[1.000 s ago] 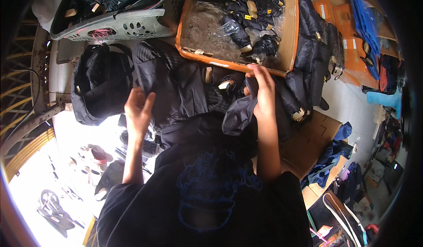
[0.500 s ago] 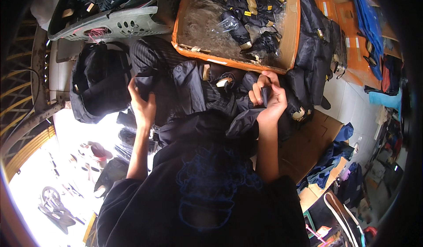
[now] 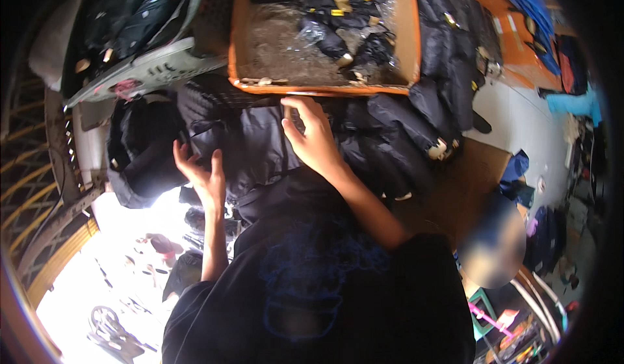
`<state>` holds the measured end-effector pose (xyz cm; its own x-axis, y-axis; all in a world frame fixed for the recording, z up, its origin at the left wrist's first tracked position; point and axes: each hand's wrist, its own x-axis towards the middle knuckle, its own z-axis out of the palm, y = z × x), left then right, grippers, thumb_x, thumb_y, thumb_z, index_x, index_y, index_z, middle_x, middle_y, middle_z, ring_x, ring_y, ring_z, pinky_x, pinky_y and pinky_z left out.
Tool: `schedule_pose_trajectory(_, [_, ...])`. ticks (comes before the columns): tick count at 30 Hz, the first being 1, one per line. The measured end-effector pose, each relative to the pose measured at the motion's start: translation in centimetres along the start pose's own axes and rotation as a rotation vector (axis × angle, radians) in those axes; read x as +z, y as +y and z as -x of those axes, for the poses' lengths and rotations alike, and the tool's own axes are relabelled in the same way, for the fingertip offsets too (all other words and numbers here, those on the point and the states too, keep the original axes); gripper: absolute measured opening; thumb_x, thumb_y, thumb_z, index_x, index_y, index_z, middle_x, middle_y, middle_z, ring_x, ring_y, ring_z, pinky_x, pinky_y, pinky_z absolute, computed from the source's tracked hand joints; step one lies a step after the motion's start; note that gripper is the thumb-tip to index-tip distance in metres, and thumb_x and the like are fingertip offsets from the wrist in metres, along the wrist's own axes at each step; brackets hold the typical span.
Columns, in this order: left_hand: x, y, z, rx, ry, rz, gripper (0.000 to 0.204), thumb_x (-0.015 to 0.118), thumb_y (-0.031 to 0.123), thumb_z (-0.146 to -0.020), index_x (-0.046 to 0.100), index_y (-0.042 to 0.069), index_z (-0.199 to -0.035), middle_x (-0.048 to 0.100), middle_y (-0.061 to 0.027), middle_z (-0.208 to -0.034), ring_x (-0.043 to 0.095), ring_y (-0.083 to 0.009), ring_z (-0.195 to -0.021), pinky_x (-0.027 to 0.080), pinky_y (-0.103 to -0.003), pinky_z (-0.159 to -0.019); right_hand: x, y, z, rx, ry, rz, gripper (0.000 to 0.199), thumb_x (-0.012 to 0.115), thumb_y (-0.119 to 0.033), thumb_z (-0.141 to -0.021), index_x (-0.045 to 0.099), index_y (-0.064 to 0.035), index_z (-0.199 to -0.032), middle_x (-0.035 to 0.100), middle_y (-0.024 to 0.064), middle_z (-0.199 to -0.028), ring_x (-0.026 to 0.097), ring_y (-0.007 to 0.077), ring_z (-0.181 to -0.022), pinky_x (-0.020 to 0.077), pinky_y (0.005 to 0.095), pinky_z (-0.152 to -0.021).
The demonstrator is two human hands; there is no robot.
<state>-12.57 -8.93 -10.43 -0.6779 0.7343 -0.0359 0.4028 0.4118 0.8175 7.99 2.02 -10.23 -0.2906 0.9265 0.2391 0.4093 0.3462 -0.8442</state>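
My left hand [image 3: 203, 174] is held with fingers and thumb spread over black cloth, nothing between them. My right hand [image 3: 313, 133] reaches across my lap, its fingers curved and the thumb apart from them. Its fingertips are beside the tan end [image 3: 288, 109] of a black bundle; whether they touch it is hard to tell. Under and between both hands lies smooth black cloth [image 3: 257, 136]. To the right rest several black fabric bundles [image 3: 398, 114] that look like folded umbrellas, some with pale ends.
Ahead stands an open cardboard box [image 3: 325, 91] with orange edges, containing black bundles and clear plastic. A grey basket [image 3: 140, 71] of dark items is at the far left. A black bag-like item [image 3: 144, 149] sits left of my left hand. Brown cardboard [image 3: 484, 162] lies at right.
My right hand has let go of the black cloth it pinched and moved left toward the tan end. My left hand has opened and moved slightly down. The view has shifted.
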Motion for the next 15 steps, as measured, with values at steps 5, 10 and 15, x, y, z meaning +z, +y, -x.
schedule_pose_trajectory(5, [0.3, 2.8, 0.6, 0.406, 0.154, -0.261, 0.065, 0.069, 0.024, -0.081, 0.039, 0.001, -0.135, 0.034, -0.0205, -0.141, 0.034, -0.0370, -0.126, 0.026, -0.051, -0.105, -5.1, 0.0, 3.0, 0.073, -0.123, 0.094, 0.023, 0.062, -0.007, -0.084, 0.058, -0.0029, -0.106, 0.060, 0.0150, -0.105, 0.057, 0.0338, -0.097, 0.0473, 0.0394, -0.082])
schedule_pose_trajectory(10, [3.6, 8.3, -0.1, 0.643, -0.075, -0.177, 0.037, 0.065, 0.012, -0.081, 0.055, 0.002, -0.115, 0.051, -0.0163, -0.127, 0.044, -0.0323, -0.118, 0.030, -0.045, -0.099, -9.4, -2.2, 4.1, 0.123, -0.126, 0.045, 0.020, 0.064, -0.010, -0.085, 0.061, -0.0020, -0.103, 0.062, 0.0135, -0.101, 0.062, 0.0332, -0.088, 0.0500, 0.0391, -0.077])
schedule_pose_trajectory(15, [8.0, 12.6, 1.3, 0.805, -0.364, 0.071, 0.020, 0.057, 0.001, -0.089, 0.058, -0.003, -0.109, 0.060, -0.0139, -0.110, 0.056, -0.0244, -0.102, 0.040, -0.033, -0.092, -15.6, -6.2, 5.5, 0.147, 0.150, 0.135, 0.021, 0.063, -0.008, -0.086, 0.061, -0.0014, -0.106, 0.063, 0.0130, -0.103, 0.063, 0.0308, -0.092, 0.0509, 0.0359, -0.079])
